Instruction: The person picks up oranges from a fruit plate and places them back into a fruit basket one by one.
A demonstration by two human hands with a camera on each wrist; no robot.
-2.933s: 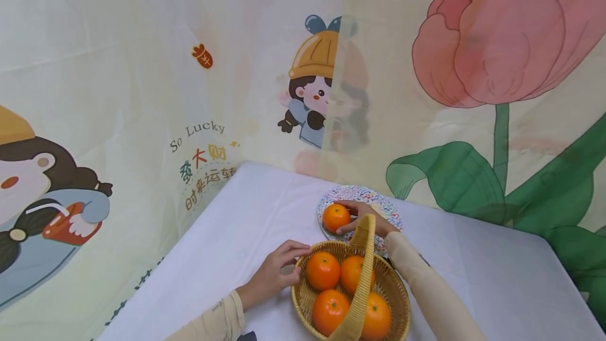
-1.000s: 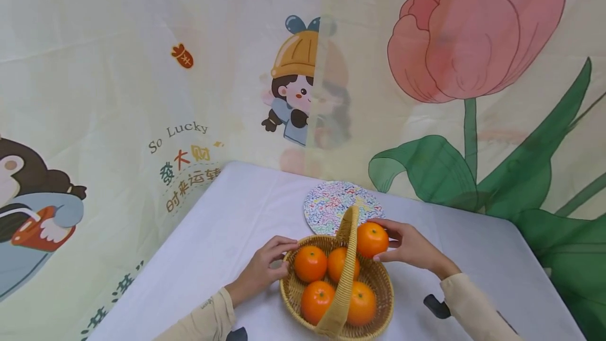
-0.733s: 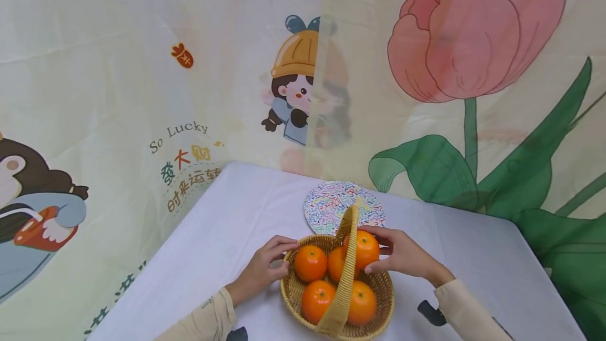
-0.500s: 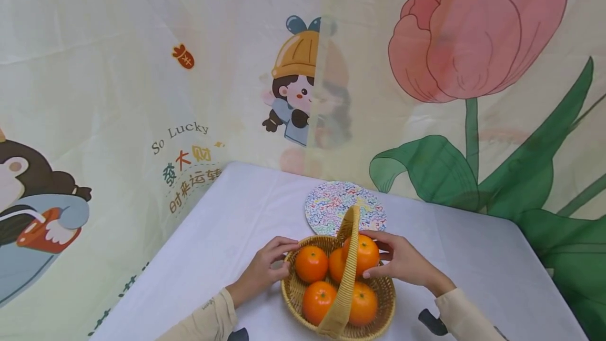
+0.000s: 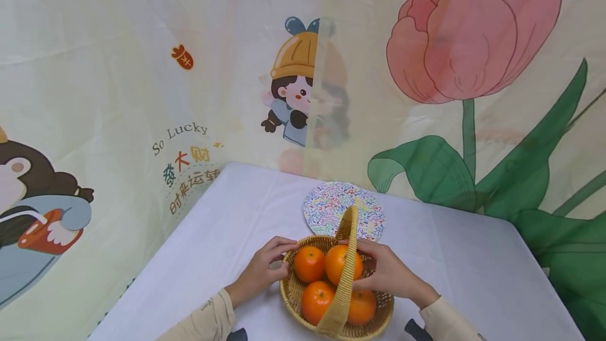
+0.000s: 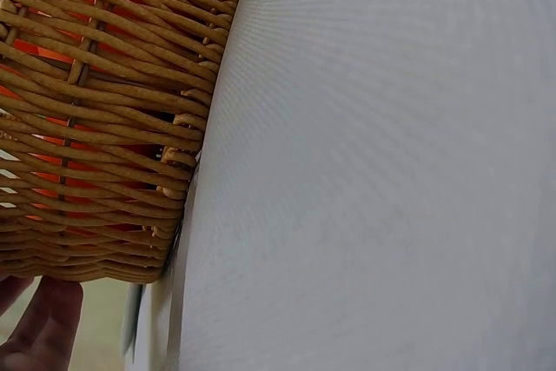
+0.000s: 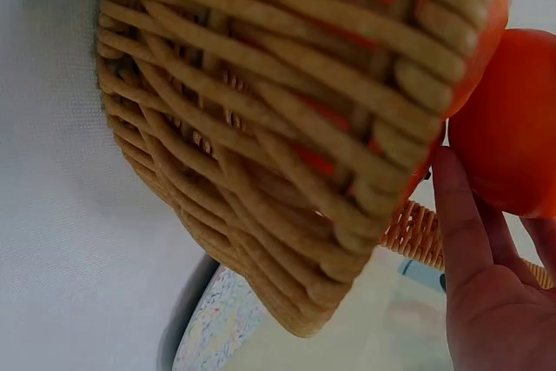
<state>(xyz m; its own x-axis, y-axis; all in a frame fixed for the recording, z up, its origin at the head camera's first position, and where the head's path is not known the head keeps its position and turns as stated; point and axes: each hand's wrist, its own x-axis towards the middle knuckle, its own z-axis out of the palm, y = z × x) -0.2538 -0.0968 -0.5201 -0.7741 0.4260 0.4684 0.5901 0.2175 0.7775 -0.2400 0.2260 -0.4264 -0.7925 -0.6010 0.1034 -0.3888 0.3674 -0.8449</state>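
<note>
A wicker basket [image 5: 290, 291] with a tall arched handle [image 5: 352, 262] stands on the white table and contains several oranges. My left hand [image 5: 260, 269] holds its left rim; in the left wrist view, fingertips [image 6: 54, 314] show right at the rim. My right hand [image 5: 390, 272] reaches past the handle's right side and grips an orange [image 5: 338, 263] between thumb and fingers, inside the basket at the back. That orange covers another one below it. Seen from the right wrist, the gripped orange [image 7: 512, 123] is above the rim, beside a second orange [image 7: 488, 41].
Behind the basket a round plate [image 5: 326, 207] with multicoloured speckles lies on the white-covered table [image 5: 454, 257]. A printed curtain [image 5: 227, 67] hangs along the table's back and left edges. Dark wrist devices [image 5: 416, 329] show under the sleeves.
My right hand has taken the orange from the speckled plate, carried it toward me, and lowered it leftward into the basket behind the handle. My left hand has stayed on the rim.
</note>
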